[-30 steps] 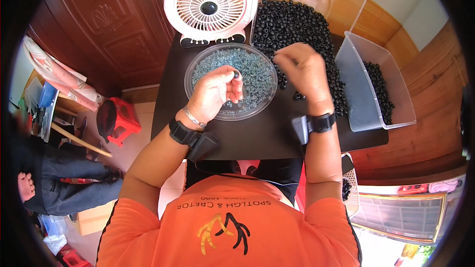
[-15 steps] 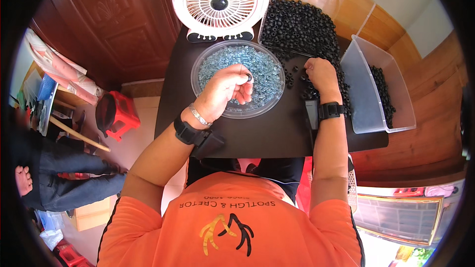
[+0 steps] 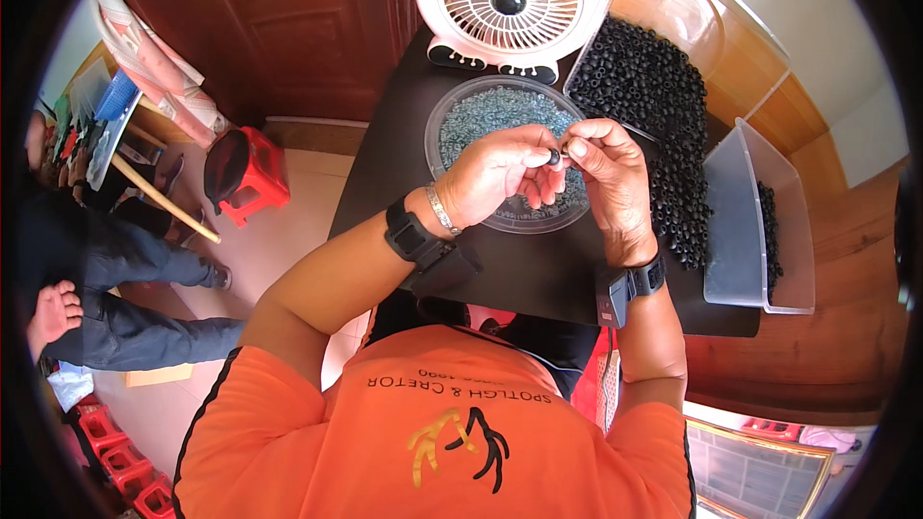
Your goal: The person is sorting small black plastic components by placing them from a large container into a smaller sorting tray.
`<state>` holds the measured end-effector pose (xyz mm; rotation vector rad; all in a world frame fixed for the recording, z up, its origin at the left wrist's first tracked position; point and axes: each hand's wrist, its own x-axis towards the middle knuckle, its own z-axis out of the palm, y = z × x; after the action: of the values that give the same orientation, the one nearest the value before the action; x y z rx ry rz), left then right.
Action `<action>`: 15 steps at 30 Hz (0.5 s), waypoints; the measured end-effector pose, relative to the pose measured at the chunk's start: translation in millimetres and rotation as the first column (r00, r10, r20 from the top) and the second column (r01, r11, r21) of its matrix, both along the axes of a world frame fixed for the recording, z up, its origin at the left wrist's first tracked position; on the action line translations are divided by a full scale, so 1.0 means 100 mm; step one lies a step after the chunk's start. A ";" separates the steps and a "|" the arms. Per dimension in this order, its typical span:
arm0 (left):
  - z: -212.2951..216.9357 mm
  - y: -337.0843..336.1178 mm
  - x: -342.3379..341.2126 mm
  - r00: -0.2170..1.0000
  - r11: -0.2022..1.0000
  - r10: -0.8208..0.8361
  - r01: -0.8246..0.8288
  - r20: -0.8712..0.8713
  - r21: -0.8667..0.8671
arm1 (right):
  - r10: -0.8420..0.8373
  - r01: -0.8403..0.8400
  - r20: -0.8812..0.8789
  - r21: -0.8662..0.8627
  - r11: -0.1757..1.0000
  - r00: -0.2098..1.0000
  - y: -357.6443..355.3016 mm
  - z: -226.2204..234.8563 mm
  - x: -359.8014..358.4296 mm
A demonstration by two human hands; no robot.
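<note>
Black, rounded bead [image 3: 554, 158] pinched between the thumb and a fingertip of a bare left hand [image 3: 495, 176], held above the right half of a round clear plastic tray [image 3: 432, 125], its hole too small to make out. Other left fingers loosely curled over the tray. Above the tray's right rim, a bare right hand [image 3: 612, 173], thumb and forefinger drawn narrow just beside the bead; cannot tell whether gripping anything, or whether touching the bead. Inside the tray, pale blue glassy beads [image 3: 500, 113], partly covered by both hands. Right of the tray, a heap of matte black ring-shaped beads [image 3: 639, 77], lower left edge partly behind the right hand, and around its far part a clear rectangular plastic box [image 3: 745, 24], cut off at the top. Farther right of the tray, a deep translucent plastic bin [image 3: 735, 221], more black beads inside half masked by its wall. Behind the tray, a white-and-pink fan [image 3: 509, 2], top cropped. Well left of the tray, a person in dark jeans [image 3: 135, 255], upper body lost in the lens's dark rim.
</note>
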<state>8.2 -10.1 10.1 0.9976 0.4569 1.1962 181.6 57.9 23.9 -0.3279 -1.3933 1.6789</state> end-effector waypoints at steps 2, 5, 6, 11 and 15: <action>-0.03 0.02 -0.01 1.000 1.000 0.001 -0.002 0.015 0.006 | 0.004 -0.003 0.005 -0.087 0.996 1.000 -0.02 -0.03 -0.02; -0.05 0.04 -0.01 0.999 1.000 -0.019 0.019 0.049 -0.002 | 0.016 -0.008 0.067 -0.106 0.994 0.998 -0.06 0.04 -0.02; -0.05 0.04 -0.01 0.999 1.000 -0.019 0.019 0.049 0.000 | 0.038 -0.025 0.114 -0.114 0.993 0.993 -0.07 0.04 -0.01; -0.03 0.02 0.00 1.000 1.000 0.000 0.000 0.023 0.005 | 0.026 -0.025 0.191 -0.005 1.000 0.981 -0.04 0.05 0.02; -0.04 0.03 0.00 1.000 1.000 0.025 -0.025 0.001 -0.002 | -0.032 0.014 0.208 0.091 0.996 0.978 -0.11 0.13 0.01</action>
<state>8.0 -7.4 6.0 0.9924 0.4703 1.2181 182.8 46.8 36.5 -0.4794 -1.6074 1.5933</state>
